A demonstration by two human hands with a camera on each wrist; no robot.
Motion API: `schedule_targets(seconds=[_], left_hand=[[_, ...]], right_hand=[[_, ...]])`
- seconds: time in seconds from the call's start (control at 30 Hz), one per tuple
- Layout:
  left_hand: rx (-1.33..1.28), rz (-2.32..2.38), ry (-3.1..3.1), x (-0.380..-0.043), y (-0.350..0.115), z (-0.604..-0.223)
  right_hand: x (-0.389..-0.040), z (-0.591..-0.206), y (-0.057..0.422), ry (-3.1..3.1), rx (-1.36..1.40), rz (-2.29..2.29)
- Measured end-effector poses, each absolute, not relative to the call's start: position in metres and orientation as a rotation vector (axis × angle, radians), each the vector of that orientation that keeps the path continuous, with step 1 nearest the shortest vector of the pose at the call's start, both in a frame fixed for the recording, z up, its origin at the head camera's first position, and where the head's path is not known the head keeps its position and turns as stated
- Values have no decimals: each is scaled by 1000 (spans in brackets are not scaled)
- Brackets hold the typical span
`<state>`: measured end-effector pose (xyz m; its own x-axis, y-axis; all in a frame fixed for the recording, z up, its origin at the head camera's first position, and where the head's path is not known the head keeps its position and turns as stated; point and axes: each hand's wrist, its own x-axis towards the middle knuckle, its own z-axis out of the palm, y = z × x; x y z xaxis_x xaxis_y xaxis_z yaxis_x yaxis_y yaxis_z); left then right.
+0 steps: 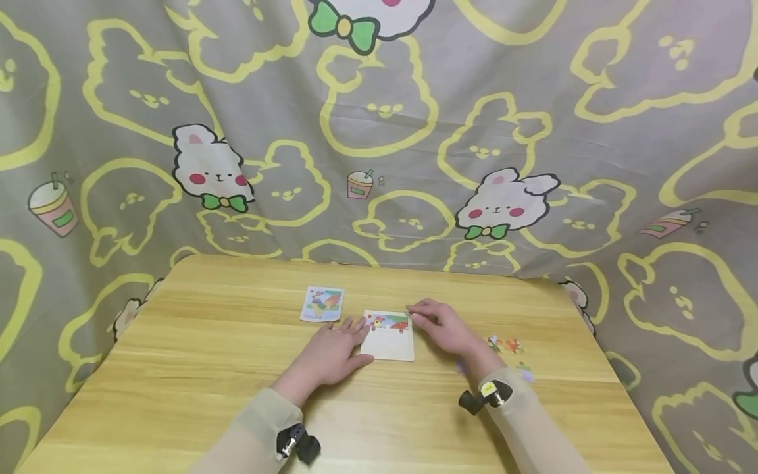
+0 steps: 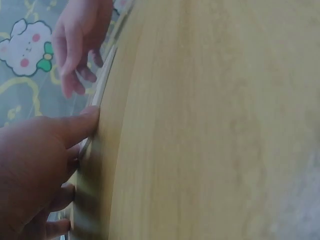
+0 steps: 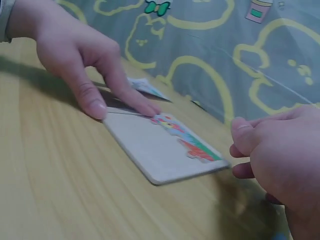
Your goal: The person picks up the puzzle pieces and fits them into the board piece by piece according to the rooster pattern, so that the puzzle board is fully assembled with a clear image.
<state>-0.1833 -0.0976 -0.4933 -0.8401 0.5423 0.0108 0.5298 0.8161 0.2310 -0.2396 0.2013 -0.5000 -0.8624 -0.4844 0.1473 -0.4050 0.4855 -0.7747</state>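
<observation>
A white jigsaw puzzle board (image 1: 387,346) lies on the table, with a colourful strip of joined puzzle pieces (image 3: 197,150) along its far edge and bare white below. My left hand (image 1: 334,354) rests at the board's left side; in the right wrist view its thumb touches the near corner and its forefinger lies over the edge. My right hand (image 1: 445,329) is beside the far right corner, its fingers loosely bent and nothing visible in them. In the right wrist view its fingertips (image 3: 242,125) are close to that corner.
A picture card (image 1: 322,303) with a rooster-like drawing lies beyond my left hand. Several loose puzzle pieces (image 1: 512,345) are on the wooden table (image 1: 237,329) to the right, partly behind my right forearm. A patterned curtain (image 1: 403,171) hangs behind the table.
</observation>
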Motion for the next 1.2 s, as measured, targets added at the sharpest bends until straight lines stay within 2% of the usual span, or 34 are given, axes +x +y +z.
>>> schedule_targets(seconds=[0.2,0.67,1.2], left_hand=[[866,376,2933,-182,-98,-494],[856,420,2915,-181,-98,-494],[842,423,2905,-182,-95,-492]], right_hand=[[-234,-492,222,2565,-764,-1420],[-219,-483,270,2672,-779,-1104],[-204,-485,285,2823,-697,-920]])
